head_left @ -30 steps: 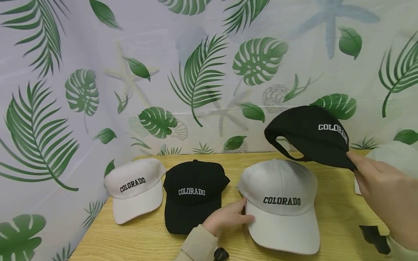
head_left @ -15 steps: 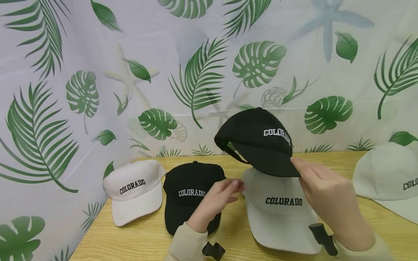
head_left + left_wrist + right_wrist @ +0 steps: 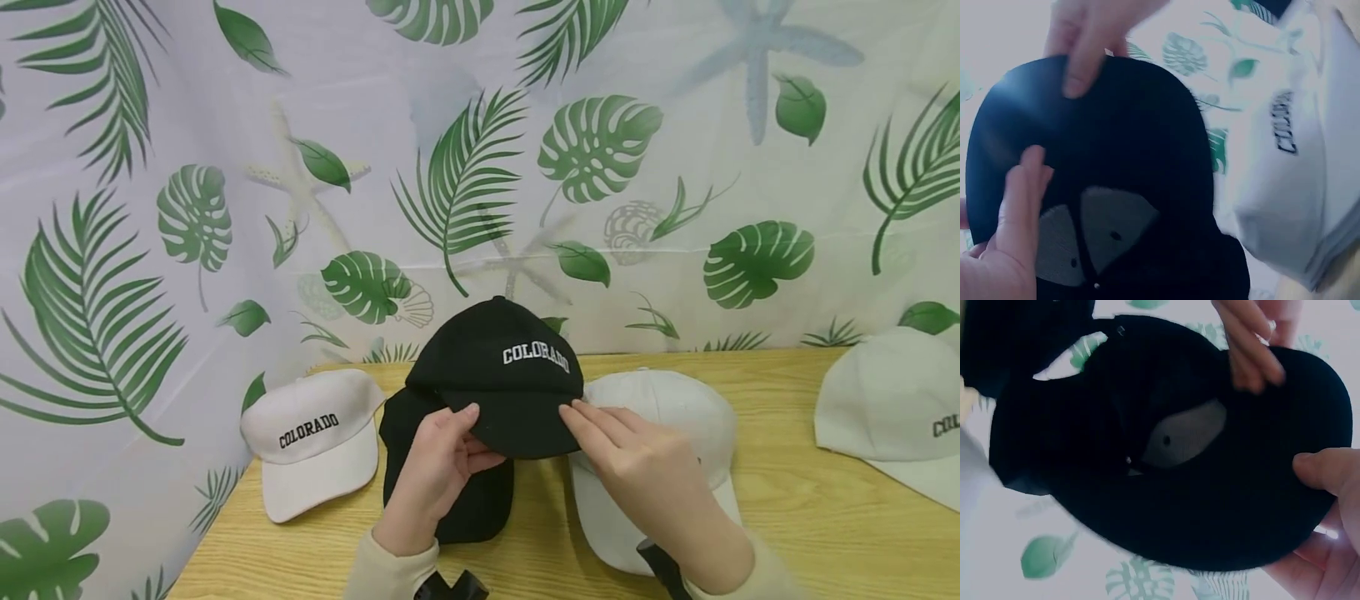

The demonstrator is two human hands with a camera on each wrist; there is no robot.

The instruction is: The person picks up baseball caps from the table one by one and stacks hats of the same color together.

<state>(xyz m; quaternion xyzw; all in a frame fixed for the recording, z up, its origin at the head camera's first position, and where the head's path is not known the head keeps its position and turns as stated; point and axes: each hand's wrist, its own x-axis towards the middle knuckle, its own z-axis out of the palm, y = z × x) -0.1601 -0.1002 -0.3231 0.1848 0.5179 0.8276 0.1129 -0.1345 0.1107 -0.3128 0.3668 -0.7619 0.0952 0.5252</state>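
Note:
A black baseball cap (image 3: 495, 350) with white COLORADO lettering is held up between both hands, its brim toward me. My left hand (image 3: 435, 467) pinches the brim's left side, thumb on top and fingers beneath. At the brim's right edge my right hand (image 3: 645, 467) grips it; the right wrist view shows that thumb pressed on the brim's underside. The cap's hollow inside, with pale panels, faces both wrist cameras. Behind and below it stands a second black cap (image 3: 480, 508), partly hidden. A pale grey cap (image 3: 660, 396) lies partly behind my right hand.
A white cap (image 3: 318, 442) stands at the left of the wooden table (image 3: 232, 550). Another pale cap (image 3: 885, 400) is at the right, cut off by the view's edge. A leaf-patterned curtain (image 3: 480, 167) hangs behind the table.
The right hand has carried the black cap leftward and lower, from above the grey cap to in front of the second black cap. The left hand has left the grey cap and taken the brim.

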